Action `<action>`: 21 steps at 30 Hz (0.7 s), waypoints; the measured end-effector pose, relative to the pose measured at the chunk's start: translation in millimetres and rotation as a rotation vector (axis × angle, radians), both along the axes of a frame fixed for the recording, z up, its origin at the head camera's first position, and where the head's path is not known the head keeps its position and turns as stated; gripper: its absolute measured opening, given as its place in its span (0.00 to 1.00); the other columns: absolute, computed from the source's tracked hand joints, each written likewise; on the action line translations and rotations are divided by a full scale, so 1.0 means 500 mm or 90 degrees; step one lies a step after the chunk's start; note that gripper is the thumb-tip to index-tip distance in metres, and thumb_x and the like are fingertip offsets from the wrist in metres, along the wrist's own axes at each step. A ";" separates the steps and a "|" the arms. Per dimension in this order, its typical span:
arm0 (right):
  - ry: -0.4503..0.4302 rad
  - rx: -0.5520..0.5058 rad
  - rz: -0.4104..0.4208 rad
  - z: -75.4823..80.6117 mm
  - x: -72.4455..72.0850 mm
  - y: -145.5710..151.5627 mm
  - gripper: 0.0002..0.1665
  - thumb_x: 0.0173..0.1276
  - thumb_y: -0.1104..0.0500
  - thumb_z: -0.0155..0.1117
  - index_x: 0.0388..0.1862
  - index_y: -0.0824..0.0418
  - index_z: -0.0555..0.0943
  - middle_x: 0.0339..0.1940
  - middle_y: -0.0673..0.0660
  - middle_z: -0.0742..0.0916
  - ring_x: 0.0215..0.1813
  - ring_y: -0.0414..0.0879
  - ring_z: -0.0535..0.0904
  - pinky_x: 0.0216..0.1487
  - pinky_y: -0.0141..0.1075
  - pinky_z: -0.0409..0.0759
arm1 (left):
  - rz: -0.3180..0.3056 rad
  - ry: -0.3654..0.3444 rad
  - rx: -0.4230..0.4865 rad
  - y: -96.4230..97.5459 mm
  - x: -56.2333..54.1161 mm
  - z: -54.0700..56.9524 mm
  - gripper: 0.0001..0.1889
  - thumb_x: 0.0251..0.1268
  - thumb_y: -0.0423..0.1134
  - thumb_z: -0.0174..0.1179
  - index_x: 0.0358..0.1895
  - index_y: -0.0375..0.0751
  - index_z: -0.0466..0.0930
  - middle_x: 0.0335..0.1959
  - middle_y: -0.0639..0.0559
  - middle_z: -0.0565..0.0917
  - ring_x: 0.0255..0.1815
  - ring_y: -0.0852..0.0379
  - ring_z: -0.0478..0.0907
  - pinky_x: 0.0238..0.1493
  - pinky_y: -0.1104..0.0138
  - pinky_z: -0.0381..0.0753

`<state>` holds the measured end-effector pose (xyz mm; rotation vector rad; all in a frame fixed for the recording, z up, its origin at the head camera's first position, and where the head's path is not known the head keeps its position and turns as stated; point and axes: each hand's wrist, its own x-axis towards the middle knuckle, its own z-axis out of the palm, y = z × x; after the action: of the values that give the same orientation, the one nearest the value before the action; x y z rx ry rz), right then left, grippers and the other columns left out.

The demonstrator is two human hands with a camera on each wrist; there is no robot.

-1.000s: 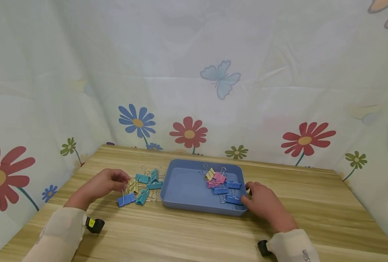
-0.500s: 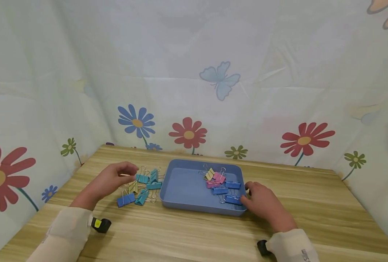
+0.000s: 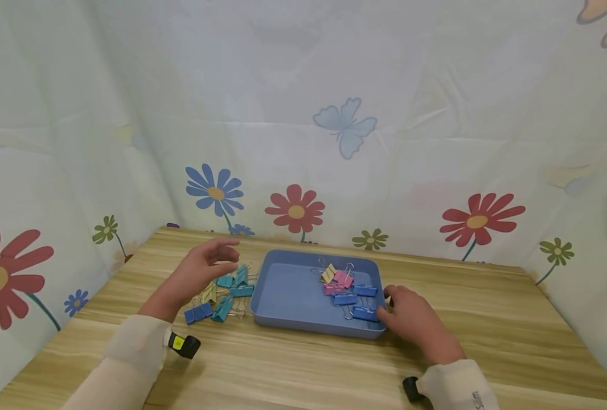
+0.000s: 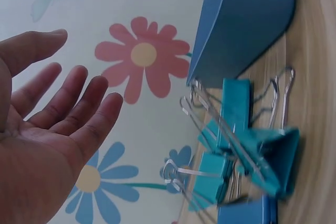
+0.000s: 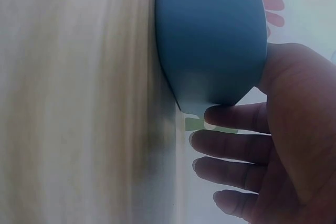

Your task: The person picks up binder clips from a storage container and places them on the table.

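My left hand (image 3: 201, 270) hovers over the left clip group, thumb and fingers apart with nothing between them. In the left wrist view its fingers (image 4: 86, 108) are loosely bent, palm showing. Below it lie several teal binder clips (image 3: 241, 291), a yellow binder clip (image 3: 209, 293) and a blue binder clip (image 3: 198, 313). My right hand (image 3: 413, 319) pinches the right end of a blue tray (image 3: 288, 290). Its thumb goes over the rim, and the index finger (image 5: 236, 118) rests against the outer wall in the right wrist view. The other fingers hang free.
Inside the tray, toward its right side, lie blue binder clips (image 3: 365, 290), pink binder clips (image 3: 343, 278) and a yellow clip (image 3: 328, 273). The tray stands on a wooden table (image 3: 293, 370). A flowered curtain (image 3: 385, 188) hangs behind the table.
My left hand has moved up and to the right, away from the blue clip and over the teal ones, its fingers spreading apart. The right hand and the tray have stayed put.
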<state>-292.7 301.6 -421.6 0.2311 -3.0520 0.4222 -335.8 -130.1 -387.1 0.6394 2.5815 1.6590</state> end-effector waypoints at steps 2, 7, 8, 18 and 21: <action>0.001 0.001 0.000 -0.001 0.000 0.001 0.24 0.62 0.51 0.62 0.51 0.66 0.78 0.41 0.58 0.84 0.39 0.49 0.79 0.45 0.50 0.81 | -0.003 -0.005 0.015 0.014 -0.007 0.000 0.29 0.66 0.43 0.61 0.69 0.44 0.65 0.57 0.41 0.78 0.63 0.43 0.74 0.61 0.48 0.75; -0.001 0.004 -0.006 -0.004 0.000 0.003 0.24 0.62 0.50 0.62 0.51 0.66 0.78 0.41 0.59 0.84 0.40 0.49 0.79 0.46 0.50 0.81 | -0.004 -0.026 0.062 0.052 -0.025 -0.002 0.29 0.66 0.44 0.62 0.69 0.49 0.66 0.58 0.43 0.78 0.63 0.45 0.75 0.65 0.48 0.72; -0.001 0.003 -0.007 -0.004 0.001 0.003 0.24 0.62 0.50 0.62 0.51 0.66 0.78 0.41 0.59 0.84 0.40 0.49 0.79 0.46 0.50 0.81 | -0.005 -0.024 0.067 0.059 -0.027 -0.003 0.29 0.66 0.45 0.61 0.69 0.50 0.66 0.59 0.42 0.77 0.63 0.45 0.75 0.65 0.48 0.72; 0.006 -0.002 0.001 -0.001 0.002 0.001 0.24 0.61 0.51 0.62 0.50 0.66 0.78 0.40 0.58 0.83 0.38 0.49 0.79 0.44 0.49 0.81 | -0.002 -0.047 0.121 0.118 -0.057 -0.006 0.27 0.64 0.47 0.64 0.66 0.52 0.70 0.63 0.45 0.76 0.65 0.48 0.74 0.67 0.49 0.70; 0.009 0.000 0.003 0.000 0.001 0.001 0.23 0.61 0.51 0.62 0.50 0.66 0.78 0.39 0.58 0.83 0.38 0.48 0.79 0.44 0.49 0.81 | 0.004 -0.053 0.124 0.131 -0.070 -0.010 0.27 0.62 0.49 0.65 0.64 0.53 0.71 0.62 0.48 0.77 0.65 0.49 0.74 0.67 0.50 0.70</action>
<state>-292.4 301.9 -421.4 0.2403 -3.0387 0.4196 -370.8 -64.7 -392.3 0.5542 2.3877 1.9124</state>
